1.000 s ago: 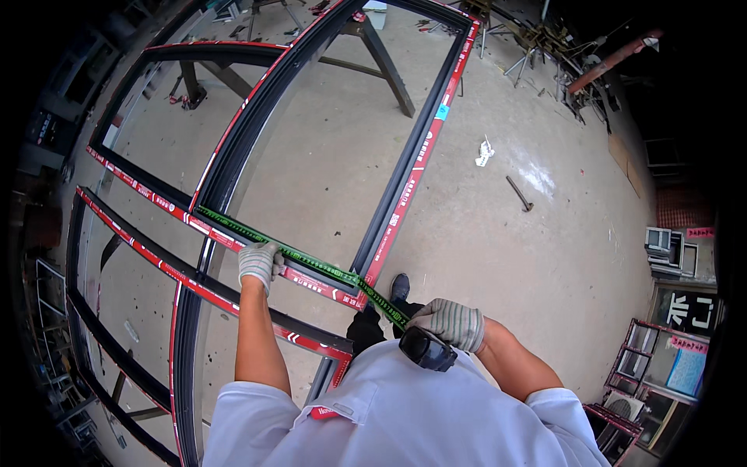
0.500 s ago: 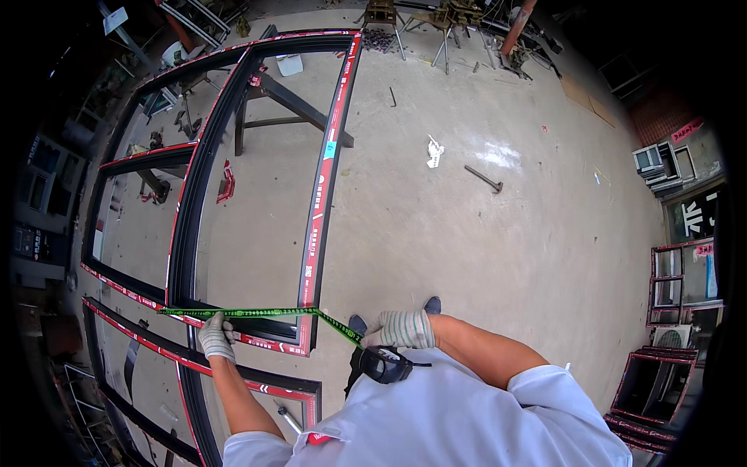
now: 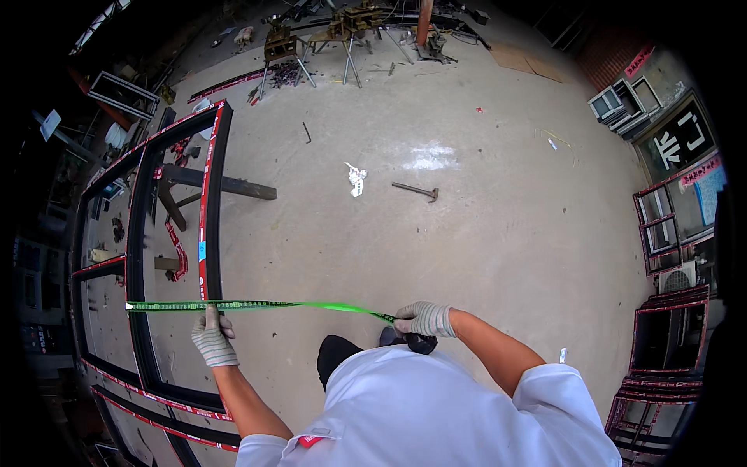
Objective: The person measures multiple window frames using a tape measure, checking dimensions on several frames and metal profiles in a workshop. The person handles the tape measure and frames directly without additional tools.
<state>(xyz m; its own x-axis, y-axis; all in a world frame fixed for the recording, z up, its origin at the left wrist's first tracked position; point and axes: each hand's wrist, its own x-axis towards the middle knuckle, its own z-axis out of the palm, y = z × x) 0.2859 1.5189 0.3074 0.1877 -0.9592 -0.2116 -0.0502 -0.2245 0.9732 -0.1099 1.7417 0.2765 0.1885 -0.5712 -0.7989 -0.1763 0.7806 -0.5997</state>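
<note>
A green tape measure blade [image 3: 257,304] stretches across a large window frame [image 3: 208,179], black with red-and-white protective film. The blade's free end lies at the frame's middle upright. My left hand [image 3: 213,341], in a striped knit glove, pinches the blade at the right-hand upright, one finger pointing up over it. My gloved right hand [image 3: 426,319] is closed around the dark tape measure case [image 3: 421,343], just in front of my body and off the frame to the right. Between the hands the blade sags a little and blurs. The right fingertips are partly hidden.
Dark steel trestle legs [image 3: 233,184] stick out beneath the frame. Another film-wrapped frame [image 3: 167,423] lies nearer me on the left. A hammer [image 3: 418,190] and white scrap [image 3: 356,179] lie on the floor. Machines on stands [image 3: 350,27] are at the back; stacked frames [image 3: 669,335] line the right.
I have shifted along the frame, away from its near corner. The blade now crosses farther up the uprights. My right hand and the case have moved right, with more blade drawn out.
</note>
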